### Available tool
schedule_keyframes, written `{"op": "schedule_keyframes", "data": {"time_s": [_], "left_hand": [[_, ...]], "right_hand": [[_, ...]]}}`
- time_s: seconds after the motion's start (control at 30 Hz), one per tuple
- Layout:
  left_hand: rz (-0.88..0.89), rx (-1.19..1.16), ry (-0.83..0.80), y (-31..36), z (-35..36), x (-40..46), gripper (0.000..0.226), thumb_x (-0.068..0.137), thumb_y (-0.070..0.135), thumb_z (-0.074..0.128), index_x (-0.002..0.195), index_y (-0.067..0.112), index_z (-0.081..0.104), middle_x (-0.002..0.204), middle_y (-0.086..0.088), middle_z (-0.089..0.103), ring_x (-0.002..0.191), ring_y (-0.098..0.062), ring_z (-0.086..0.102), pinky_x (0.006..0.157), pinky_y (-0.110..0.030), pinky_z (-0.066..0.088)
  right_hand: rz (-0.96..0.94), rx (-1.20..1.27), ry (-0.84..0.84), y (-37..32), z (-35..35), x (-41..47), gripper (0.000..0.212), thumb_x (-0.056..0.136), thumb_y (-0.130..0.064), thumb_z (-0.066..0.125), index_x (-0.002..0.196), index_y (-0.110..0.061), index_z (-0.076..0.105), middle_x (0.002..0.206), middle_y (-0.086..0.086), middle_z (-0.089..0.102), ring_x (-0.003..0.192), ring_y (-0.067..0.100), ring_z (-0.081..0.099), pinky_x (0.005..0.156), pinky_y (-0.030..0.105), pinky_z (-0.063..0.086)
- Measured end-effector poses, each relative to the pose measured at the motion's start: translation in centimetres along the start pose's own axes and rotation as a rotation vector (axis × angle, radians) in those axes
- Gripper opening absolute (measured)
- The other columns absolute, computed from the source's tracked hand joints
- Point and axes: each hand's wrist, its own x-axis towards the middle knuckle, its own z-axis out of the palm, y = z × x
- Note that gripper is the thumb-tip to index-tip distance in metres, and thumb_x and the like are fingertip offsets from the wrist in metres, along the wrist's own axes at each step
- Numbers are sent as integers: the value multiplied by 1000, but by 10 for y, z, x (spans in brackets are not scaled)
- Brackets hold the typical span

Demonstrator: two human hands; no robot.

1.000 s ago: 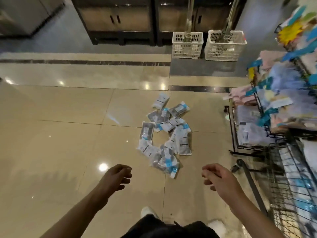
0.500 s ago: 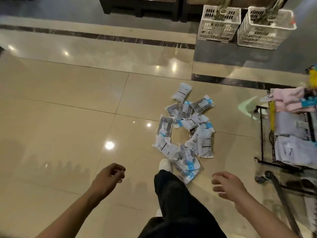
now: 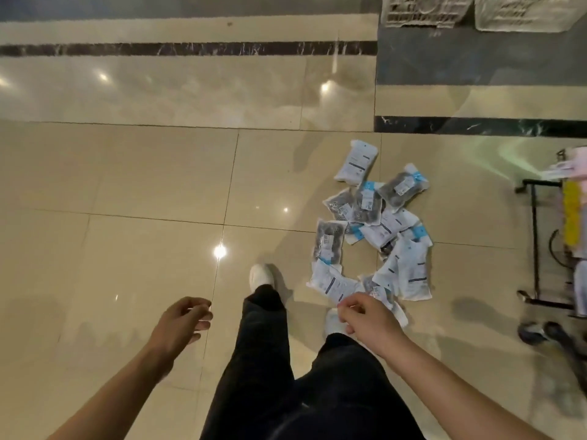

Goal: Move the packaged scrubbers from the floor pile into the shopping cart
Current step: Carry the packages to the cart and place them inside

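A pile of packaged scrubbers (image 3: 378, 230), white and clear bags with blue tags, lies on the beige tiled floor right of centre. My right hand (image 3: 365, 315) hangs just over the pile's near edge with loosely curled fingers and holds nothing. My left hand (image 3: 182, 322) is out to the left over bare tile, also loosely curled and empty. At the right edge only the black frame and a wheel of the shopping cart (image 3: 536, 246) show.
My legs in dark trousers and white shoes (image 3: 261, 276) stand just left of the pile. Two white plastic baskets (image 3: 422, 11) sit at the top right on a dark floor strip. Pink and yellow goods (image 3: 571, 214) hang at the right edge.
I have stepped up to the pile and the view has tilted down. My right hand has moved over the pile's near edge. The cart has slid toward the right edge.
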Motion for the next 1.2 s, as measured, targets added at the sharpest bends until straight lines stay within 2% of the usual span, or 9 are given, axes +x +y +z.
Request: {"op": "schedule_keyframes", "data": {"time_s": [0.27, 0.47, 0.57, 0.7, 0.9, 0.97, 1.07, 1.13, 1.2], "left_hand": [[79, 277, -346, 139, 54, 172, 17, 106, 21, 56, 114, 17, 70, 108, -10, 75, 102, -27, 71, 93, -44, 56], [213, 665, -511, 195, 126, 313, 11, 102, 22, 62, 108, 18, 71, 104, -4, 76, 99, -25, 72, 88, -41, 56], [275, 833, -536, 185, 184, 397, 11, 97, 26, 71, 107, 23, 70, 102, 1, 77, 98, -22, 74, 89, -43, 58], [273, 999, -558, 137, 279, 503, 41, 85, 40, 83, 118, 24, 66, 110, 2, 74, 99, -20, 71, 91, -39, 59], [28, 870, -620, 35, 414, 582, 120, 72, 50, 92, 162, 11, 23, 149, -12, 52, 123, -27, 58, 105, -44, 53], [-18, 660, -556, 11, 442, 591, 115, 76, 42, 91, 161, 9, 19, 142, -9, 53, 116, -22, 55, 97, -36, 51], [-34, 294, -406, -14, 477, 609, 92, 74, 34, 93, 145, 14, 38, 118, -2, 60, 98, -17, 61, 88, -32, 51], [-29, 183, -392, -21, 488, 618, 96, 56, 43, 99, 133, 11, 52, 116, -5, 72, 95, -20, 73, 85, -37, 63], [-11, 192, -392, -24, 492, 621, 78, 59, 40, 98, 125, 12, 65, 111, -8, 77, 91, -24, 78, 76, -41, 67]], "right_hand": [[242, 231, 247, 2, 13, 119, 4, 92, -29, 68, 88, -31, 67, 96, -6, 74, 93, 20, 71, 87, 35, 54], [356, 221, 193, 56, 45, 244, 5, 92, -26, 70, 96, -28, 67, 106, -3, 73, 105, 19, 69, 87, 31, 52], [363, 192, 224, 97, 67, 332, 30, 90, -35, 72, 118, -26, 66, 120, -2, 67, 109, 20, 66, 91, 32, 54], [326, 29, 251, 163, 97, 447, 71, 82, -42, 76, 145, -26, 49, 139, 5, 54, 127, 28, 56, 100, 36, 51], [269, -347, 229, 257, 144, 550, 106, 79, -41, 78, 162, -32, 13, 172, 3, 11, 158, 31, 13, 124, 47, 28], [207, -384, 218, 279, 152, 570, 121, 77, -44, 82, 165, -30, 0, 174, 3, 4, 161, 30, 6, 129, 47, 20], [149, -439, 254, 300, 155, 588, 128, 75, -51, 83, 165, -28, -4, 172, 3, 12, 160, 30, 12, 130, 49, 15], [136, -520, 270, 306, 153, 594, 116, 77, -57, 76, 165, -27, 6, 165, 4, 28, 154, 31, 21, 129, 51, 13], [125, -584, 303, 307, 150, 597, 95, 77, -60, 69, 157, -26, 32, 152, 4, 46, 143, 31, 36, 127, 50, 17]]}}
